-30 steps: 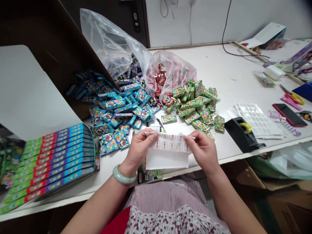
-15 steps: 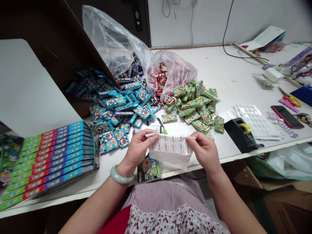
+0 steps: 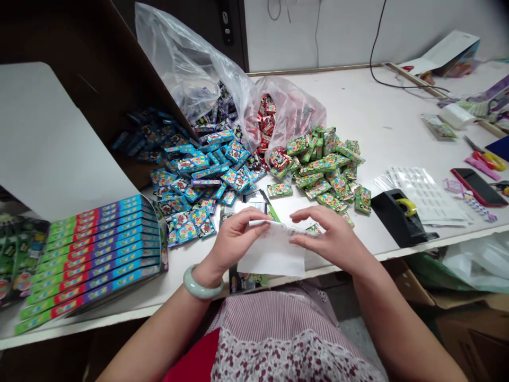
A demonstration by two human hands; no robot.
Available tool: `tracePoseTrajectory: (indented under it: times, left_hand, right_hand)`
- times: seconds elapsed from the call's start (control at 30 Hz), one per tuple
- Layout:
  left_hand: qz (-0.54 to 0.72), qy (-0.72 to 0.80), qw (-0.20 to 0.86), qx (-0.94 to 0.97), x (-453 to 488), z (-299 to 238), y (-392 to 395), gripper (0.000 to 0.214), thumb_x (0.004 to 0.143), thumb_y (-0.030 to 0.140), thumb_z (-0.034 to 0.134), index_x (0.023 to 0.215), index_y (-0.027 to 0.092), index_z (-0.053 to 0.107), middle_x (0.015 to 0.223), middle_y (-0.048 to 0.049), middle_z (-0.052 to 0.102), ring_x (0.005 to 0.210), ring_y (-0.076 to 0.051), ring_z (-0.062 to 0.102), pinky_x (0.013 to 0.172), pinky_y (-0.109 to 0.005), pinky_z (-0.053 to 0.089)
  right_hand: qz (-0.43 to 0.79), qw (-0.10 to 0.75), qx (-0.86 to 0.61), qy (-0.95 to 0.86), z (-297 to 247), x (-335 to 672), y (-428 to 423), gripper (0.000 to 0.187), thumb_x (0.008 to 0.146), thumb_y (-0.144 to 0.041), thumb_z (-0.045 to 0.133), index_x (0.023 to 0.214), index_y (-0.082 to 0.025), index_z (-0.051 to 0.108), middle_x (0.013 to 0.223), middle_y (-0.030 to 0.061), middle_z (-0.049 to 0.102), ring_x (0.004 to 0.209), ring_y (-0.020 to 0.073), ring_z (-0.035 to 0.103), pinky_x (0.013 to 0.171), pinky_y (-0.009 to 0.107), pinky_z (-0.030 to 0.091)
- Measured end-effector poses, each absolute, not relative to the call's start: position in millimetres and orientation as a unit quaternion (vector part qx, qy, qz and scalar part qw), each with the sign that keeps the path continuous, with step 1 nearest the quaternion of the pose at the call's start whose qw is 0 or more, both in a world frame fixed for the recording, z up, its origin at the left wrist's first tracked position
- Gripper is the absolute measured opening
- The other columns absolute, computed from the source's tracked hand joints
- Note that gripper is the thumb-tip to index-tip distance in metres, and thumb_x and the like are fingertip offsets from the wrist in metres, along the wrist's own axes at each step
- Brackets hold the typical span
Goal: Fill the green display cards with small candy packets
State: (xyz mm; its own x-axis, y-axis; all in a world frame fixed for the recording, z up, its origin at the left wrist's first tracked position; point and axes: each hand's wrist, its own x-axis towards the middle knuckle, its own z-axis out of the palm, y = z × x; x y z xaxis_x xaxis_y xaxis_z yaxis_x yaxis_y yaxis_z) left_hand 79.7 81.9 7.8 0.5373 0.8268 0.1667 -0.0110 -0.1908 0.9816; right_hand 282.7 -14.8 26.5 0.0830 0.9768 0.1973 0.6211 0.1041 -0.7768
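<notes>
My left hand (image 3: 234,239) and my right hand (image 3: 328,239) both pinch a white sticker sheet (image 3: 274,254) just above the table's front edge. The sheet is folded over so its blank white back faces me. A green bracelet sits on my left wrist. Under the sheet lies a dark printed packet (image 3: 246,278). Beyond my hands lie heaps of small blue packets (image 3: 199,175) and small green packets (image 3: 326,164).
An open display box of stacked colourful packs (image 3: 95,249) stands at the left. Two clear plastic bags (image 3: 207,74) with more packets lie behind the heaps. A black tape dispenser (image 3: 401,217), clear sheets (image 3: 421,193), a red phone (image 3: 477,185) and scissors (image 3: 483,156) are at the right.
The sticker sheet has been folded down, so its printed round stickers no longer face me. My right hand shifted left over the sheet's top edge.
</notes>
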Motion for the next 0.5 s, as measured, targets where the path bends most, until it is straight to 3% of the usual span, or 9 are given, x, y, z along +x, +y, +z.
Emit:
tracePoseTrajectory:
  times: [0.07, 0.17, 0.3, 0.5]
  left_hand:
    - [0.369, 0.275, 0.549, 0.698, 80.0, 10.1, 82.7, 0.009, 0.078, 0.019, 0.068, 0.082, 0.023, 0.074, 0.084, -0.0046, 0.068, 0.081, -0.017, 0.061, 0.076, -0.030, 0.050]
    - [0.349, 0.275, 0.560, 0.699, 79.9, 10.7, 84.0, 0.007, 0.079, 0.021, 0.066, 0.079, 0.022, 0.074, 0.079, -0.0041, 0.067, 0.075, -0.016, 0.059, 0.070, -0.029, 0.049]
    - [0.328, 0.330, 0.611, 0.641, 79.6, 8.6, 84.9, 0.007, 0.077, 0.027, 0.068, 0.078, 0.021, 0.071, 0.071, -0.0009, 0.062, 0.063, -0.012, 0.053, 0.057, -0.023, 0.042]
    - [0.335, 0.338, 0.629, 0.615, 79.3, 7.3, 83.3, 0.008, 0.077, 0.026, 0.065, 0.072, 0.019, 0.066, 0.066, 0.0017, 0.056, 0.060, -0.011, 0.049, 0.057, -0.022, 0.040]
  right_hand:
    - [0.250, 0.361, -0.636, -0.635, 28.6, 280.1, -11.9, 0.008, 0.079, -0.029, 0.069, 0.080, -0.022, 0.064, 0.080, 0.0008, 0.068, 0.075, 0.0172, 0.061, 0.069, 0.030, 0.045]
    - [0.297, 0.361, -0.639, -0.610, 30.4, 276.4, -10.8, 0.014, 0.082, -0.027, 0.064, 0.070, -0.020, 0.061, 0.068, -0.0013, 0.063, 0.063, 0.0132, 0.056, 0.058, 0.025, 0.040]
    - [0.325, 0.364, -0.638, -0.596, 31.7, 275.8, -12.4, 0.017, 0.082, -0.031, 0.064, 0.071, -0.019, 0.065, 0.066, -0.0006, 0.065, 0.061, 0.0128, 0.056, 0.055, 0.024, 0.040]
    - [0.323, 0.371, -0.647, -0.583, 29.7, 277.9, -12.2, 0.013, 0.079, -0.030, 0.068, 0.071, -0.020, 0.066, 0.068, -0.0006, 0.066, 0.062, 0.0136, 0.057, 0.055, 0.024, 0.041]
